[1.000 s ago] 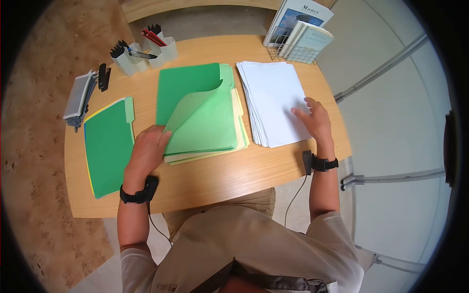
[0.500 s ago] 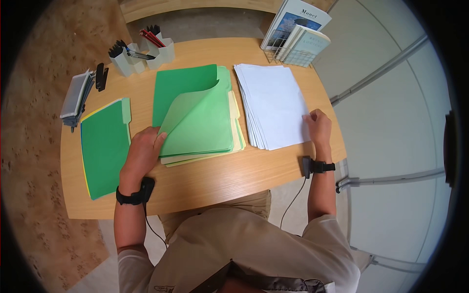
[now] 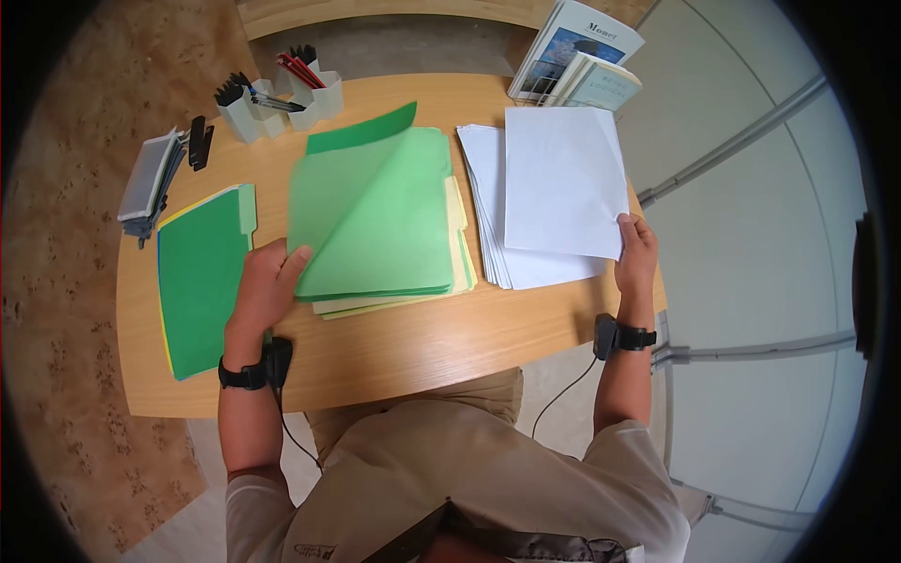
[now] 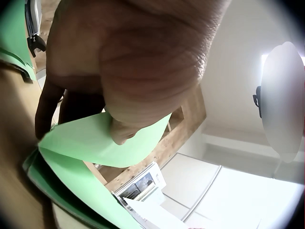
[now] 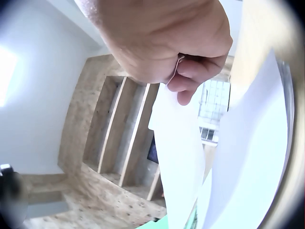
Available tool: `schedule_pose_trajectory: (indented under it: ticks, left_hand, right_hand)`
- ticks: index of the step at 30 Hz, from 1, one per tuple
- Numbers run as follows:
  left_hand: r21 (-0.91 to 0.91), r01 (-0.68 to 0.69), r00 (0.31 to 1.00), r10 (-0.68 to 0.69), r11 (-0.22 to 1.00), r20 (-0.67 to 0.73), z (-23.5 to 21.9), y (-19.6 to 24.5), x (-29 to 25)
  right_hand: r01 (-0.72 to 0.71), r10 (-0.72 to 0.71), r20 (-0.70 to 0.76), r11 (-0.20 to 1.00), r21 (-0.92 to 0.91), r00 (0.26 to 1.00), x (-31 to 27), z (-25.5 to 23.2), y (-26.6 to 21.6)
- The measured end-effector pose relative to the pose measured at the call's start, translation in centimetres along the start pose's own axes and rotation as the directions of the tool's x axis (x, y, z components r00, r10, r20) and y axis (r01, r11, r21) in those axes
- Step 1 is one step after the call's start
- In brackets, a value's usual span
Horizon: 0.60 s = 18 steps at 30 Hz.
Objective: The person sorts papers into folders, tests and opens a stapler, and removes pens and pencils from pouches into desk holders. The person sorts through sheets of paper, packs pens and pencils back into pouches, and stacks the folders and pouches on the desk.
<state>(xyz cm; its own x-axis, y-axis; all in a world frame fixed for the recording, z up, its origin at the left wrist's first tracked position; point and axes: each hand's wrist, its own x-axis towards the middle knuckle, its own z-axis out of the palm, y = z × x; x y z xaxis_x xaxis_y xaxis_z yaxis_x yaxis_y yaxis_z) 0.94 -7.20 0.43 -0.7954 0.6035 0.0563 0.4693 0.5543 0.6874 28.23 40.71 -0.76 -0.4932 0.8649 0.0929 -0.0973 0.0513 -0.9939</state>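
A green file folder (image 3: 394, 235) lies on top of a pile of green and cream folders at the desk's middle. My left hand (image 3: 267, 286) pinches its lower left corner between thumb and fingers, and the cover is lifted in a curve, pale green inside showing. In the left wrist view the raised flap (image 4: 100, 143) bends under the thumb. My right hand (image 3: 638, 255) pinches a white sheet of paper (image 3: 561, 178) by its lower right edge, raised over the white paper stack (image 3: 483, 216). The right wrist view shows the sheet's edge between thumb and curled fingers.
Another green folder (image 3: 206, 281) lies at the left of the wooden desk (image 3: 422, 347). Behind it are a black stapler (image 3: 199, 143), a zip pouch (image 3: 150, 178) and pen holders (image 3: 239, 122). Books (image 3: 591, 42) stand at the back right, near a white panel (image 3: 770, 235).
My right hand, at first loose over the paper stack, has gripped its edge and lifted a sheet up and right. The left hand has drawn the folder's cover further open, leftward.
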Motion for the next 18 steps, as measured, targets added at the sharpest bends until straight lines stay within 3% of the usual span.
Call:
schedule_pose_trajectory:
  ticks: [2,4,8,10,12,14,18]
  left_hand:
    - [-0.197,-0.021,0.998,0.01,0.98,-0.055,-0.2,0.1,-0.1]
    - [-0.219,-0.034,0.996,0.014,0.975,-0.092,-0.2,-0.2,-0.2]
    - [-0.2,-0.141,0.973,0.099,0.97,-0.207,-0.1,-0.7,-0.1]
    - [-0.234,-0.143,0.979,0.104,0.962,-0.173,-0.4,-0.6,-0.3]
    - [-0.267,-0.145,0.984,0.112,0.953,-0.135,-0.5,-0.3,-0.6]
    - [-0.301,-0.236,0.965,0.188,0.924,-0.181,-0.2,-0.1,-0.8]
    - [-0.25,-0.176,0.983,0.157,0.952,-0.092,-0.4,-0.3,-1.1]
  right_hand:
    - [-0.027,0.024,0.044,0.998,0.065,0.999,-1.6,1.9,-1.4]
    - [-0.059,0.048,0.089,0.99,0.126,0.995,-3.1,3.9,-1.9]
    - [-0.053,0.045,0.169,0.998,0.042,0.985,-5.8,7.9,-0.5]
    - [-0.033,0.028,0.204,0.999,0.021,0.979,-7.1,10.5,-0.3]
    - [-0.148,0.148,0.244,0.989,-0.02,0.958,-8.9,13.6,-1.6]
    - [-0.162,0.164,0.268,0.986,-0.03,0.949,-9.8,15.7,-0.9]
    - [-0.126,0.155,0.339,0.986,-0.105,0.928,-9.7,17.9,1.4]
